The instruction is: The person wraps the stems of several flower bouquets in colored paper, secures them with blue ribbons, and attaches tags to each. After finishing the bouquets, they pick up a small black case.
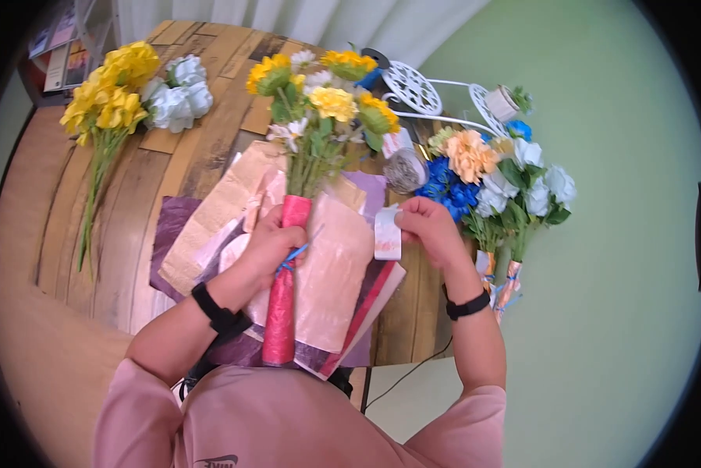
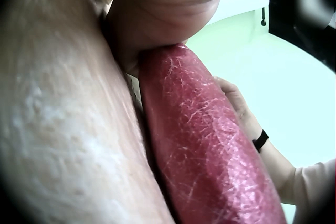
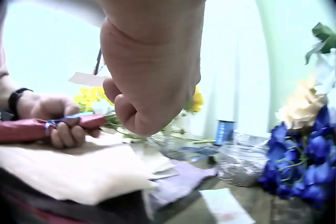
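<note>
My left hand (image 1: pixel 275 240) grips a bouquet's stems, which are wrapped in crinkled red paper (image 1: pixel 278 327) and tied with blue ribbon (image 1: pixel 286 265). Yellow and white flowers (image 1: pixel 333 102) fan out above the wrap, pointing away from me. Close up in the left wrist view, the fingers press against the red roll (image 2: pixel 197 129). My right hand (image 1: pixel 432 228) pinches a small white card (image 1: pixel 387 226) with reddish print, to the right of the bouquet. The same card (image 3: pixel 86 79) sticks out beside the curled fingers in the right wrist view. Another such card (image 3: pixel 227 206) lies on the table.
Sheets of tan, pink and purple wrapping paper (image 1: pixel 331 273) lie under the bouquet. A clear jar (image 1: pixel 406 170) stands behind my right hand. Blue, peach and white bouquets (image 1: pixel 471 156) lie at the right, yellow and white flowers (image 1: pixel 124 78) at the left. A white metal stand (image 1: pixel 413 87) is behind.
</note>
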The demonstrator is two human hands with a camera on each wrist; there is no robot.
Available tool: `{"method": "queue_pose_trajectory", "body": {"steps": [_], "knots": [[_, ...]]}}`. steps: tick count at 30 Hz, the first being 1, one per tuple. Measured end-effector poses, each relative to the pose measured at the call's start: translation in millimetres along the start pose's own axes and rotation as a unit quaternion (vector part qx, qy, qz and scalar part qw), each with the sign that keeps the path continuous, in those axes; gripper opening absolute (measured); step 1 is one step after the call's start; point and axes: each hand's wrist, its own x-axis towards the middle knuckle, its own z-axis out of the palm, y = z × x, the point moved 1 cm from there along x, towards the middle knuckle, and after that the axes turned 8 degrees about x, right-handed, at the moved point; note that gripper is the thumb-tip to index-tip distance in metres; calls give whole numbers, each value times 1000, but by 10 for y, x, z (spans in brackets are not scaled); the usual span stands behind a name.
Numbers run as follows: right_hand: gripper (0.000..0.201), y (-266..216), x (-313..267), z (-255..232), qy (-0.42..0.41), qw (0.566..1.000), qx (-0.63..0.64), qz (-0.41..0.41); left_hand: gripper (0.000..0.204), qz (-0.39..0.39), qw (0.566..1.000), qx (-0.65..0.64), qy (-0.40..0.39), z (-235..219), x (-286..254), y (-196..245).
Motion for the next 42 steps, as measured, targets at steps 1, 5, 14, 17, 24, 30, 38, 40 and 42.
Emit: {"method": "queue_pose_trajectory", "body": {"steps": [1, 5, 14, 17, 24, 30, 38, 40, 42], "knots": [[9, -2, -44, 168, -31, 999, 33, 14, 35, 11, 1000, -3, -6, 4, 3, -7], [12, 30, -139, 766, -99, 988, 103, 59, 18, 22, 1000, -20, -7, 10, -23, -8], [16, 261, 148, 1162, -64, 993, 82, 60, 52, 51, 995, -64, -58, 42, -104, 85], [16, 292, 167, 1181, -45, 995, 74, 49, 35, 64, 998, -14, -26, 78, -76, 50], [18, 292, 151, 1161, -39, 997, 66, 31, 32, 45, 999, -8, -23, 53, -78, -2], [18, 297, 161, 1155, -44, 996, 71, 9, 32, 43, 999, 13, -22, 63, -76, -11], [17, 288, 183, 1138, -36, 998, 57, 16, 26, 49, 998, 20, -18, 54, -42, -49], [18, 260, 140, 996, -31, 999, 35, -4, 22, 51, 998, 24, -6, 32, 15, -105], [19, 265, 47, 771, -27, 999, 12, -24, 22, 39, 999, 30, 3, 42, 5, -76]]}}
